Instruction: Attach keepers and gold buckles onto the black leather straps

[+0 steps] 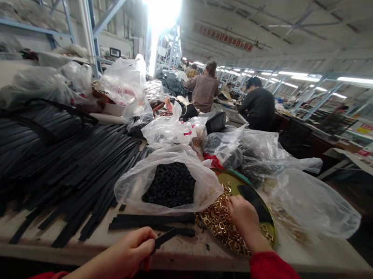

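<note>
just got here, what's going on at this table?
A person in red sleeves has a black strip in the left hand, one end sticking out. The right hand reaches into a round tray of gold-coloured metal pieces; whether it grips one is hidden. An open plastic bag of small black pieces sits left of the tray, and a big pile of black strips lies farther left.

Worktable [333, 262] has a pale top with dark specks [207, 246] near the front edge. Long black strips [73, 159] lie heaped across its left side. An open translucent bag [129, 184] sits centrally, loose strips [155, 221] lying crosswise before it. Beside the bag rests a round tray [272, 226]; more plastic bags [263, 147] stand behind.
</note>
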Tool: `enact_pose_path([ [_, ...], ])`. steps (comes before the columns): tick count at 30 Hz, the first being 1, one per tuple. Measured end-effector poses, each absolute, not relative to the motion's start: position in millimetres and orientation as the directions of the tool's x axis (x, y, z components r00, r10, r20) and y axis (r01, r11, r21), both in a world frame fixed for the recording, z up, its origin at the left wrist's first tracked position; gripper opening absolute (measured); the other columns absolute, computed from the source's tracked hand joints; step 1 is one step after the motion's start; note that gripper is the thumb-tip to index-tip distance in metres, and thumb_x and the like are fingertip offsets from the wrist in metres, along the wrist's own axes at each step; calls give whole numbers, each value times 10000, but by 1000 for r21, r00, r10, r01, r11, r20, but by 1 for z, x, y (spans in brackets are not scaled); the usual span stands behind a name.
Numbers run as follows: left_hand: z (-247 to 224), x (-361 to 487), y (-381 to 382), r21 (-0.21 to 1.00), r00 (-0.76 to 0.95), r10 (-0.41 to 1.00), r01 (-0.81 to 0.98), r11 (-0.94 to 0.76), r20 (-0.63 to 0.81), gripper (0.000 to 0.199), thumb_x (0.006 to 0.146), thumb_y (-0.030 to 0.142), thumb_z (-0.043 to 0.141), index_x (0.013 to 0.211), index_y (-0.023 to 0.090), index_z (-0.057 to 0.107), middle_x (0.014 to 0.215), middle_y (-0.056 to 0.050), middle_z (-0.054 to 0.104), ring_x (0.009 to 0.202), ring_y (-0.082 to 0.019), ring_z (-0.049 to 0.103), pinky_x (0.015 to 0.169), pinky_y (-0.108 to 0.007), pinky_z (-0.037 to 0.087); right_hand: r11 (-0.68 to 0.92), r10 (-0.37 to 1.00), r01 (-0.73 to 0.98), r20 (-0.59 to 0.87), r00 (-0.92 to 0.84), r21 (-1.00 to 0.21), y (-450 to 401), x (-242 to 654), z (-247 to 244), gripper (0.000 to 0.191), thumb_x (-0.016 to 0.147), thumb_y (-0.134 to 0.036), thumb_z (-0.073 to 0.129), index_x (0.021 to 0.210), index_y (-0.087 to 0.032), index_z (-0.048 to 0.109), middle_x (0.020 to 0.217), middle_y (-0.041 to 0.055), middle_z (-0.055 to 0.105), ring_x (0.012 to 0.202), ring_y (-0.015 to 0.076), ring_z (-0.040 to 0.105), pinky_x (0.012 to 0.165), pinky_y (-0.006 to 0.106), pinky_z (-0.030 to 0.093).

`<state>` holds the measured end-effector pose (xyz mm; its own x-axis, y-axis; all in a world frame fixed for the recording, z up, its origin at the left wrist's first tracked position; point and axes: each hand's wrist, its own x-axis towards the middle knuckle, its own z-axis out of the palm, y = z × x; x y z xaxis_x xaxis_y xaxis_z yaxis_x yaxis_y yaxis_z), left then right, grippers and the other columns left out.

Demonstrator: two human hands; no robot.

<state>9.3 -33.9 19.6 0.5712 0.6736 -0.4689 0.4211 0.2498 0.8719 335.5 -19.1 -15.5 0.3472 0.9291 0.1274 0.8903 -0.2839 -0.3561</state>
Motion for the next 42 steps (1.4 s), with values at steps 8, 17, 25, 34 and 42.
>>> enact_pose_path([
  [8,33,23,-17,919,554,749,346,190,-364,217,777,370,399,781,165,471,576,56,498,417,-54,335,419,-188,250,-358,916,-288,-394,74,-888,-54,226,-6,284,621,-399,700,761,-171,604,612,-27,567,504,61,465,485,181,367],
  [17,14,8,-9,906,474,813,397,144,-337,157,732,295,473,722,142,504,588,36,499,530,-77,419,505,-196,306,-434,898,-407,-420,-129,-804,-59,149,-10,300,618,-414,708,691,-142,606,596,-24,550,502,56,415,491,188,315],
  [25,19,5,-6,874,504,773,467,132,-386,187,738,316,460,692,142,512,561,45,489,488,-65,391,464,-183,283,-402,915,-290,-390,-100,-869,-60,151,-7,299,635,-413,694,731,-151,586,623,-29,552,524,63,411,522,200,326],
  [34,24,-2,-4,884,573,727,457,102,-379,264,804,382,380,797,152,509,574,48,489,421,-63,356,400,-185,259,-300,942,-352,-333,35,-887,-53,159,-18,256,580,-316,757,746,-175,624,589,-45,592,531,71,510,534,202,422],
  [42,39,-13,-17,781,614,764,570,-256,-197,292,854,358,349,774,175,561,633,26,539,589,-104,477,546,-203,310,-314,848,-828,-529,-25,-465,-61,152,-15,260,570,-160,762,789,-208,628,706,-52,657,552,54,613,560,153,535],
])
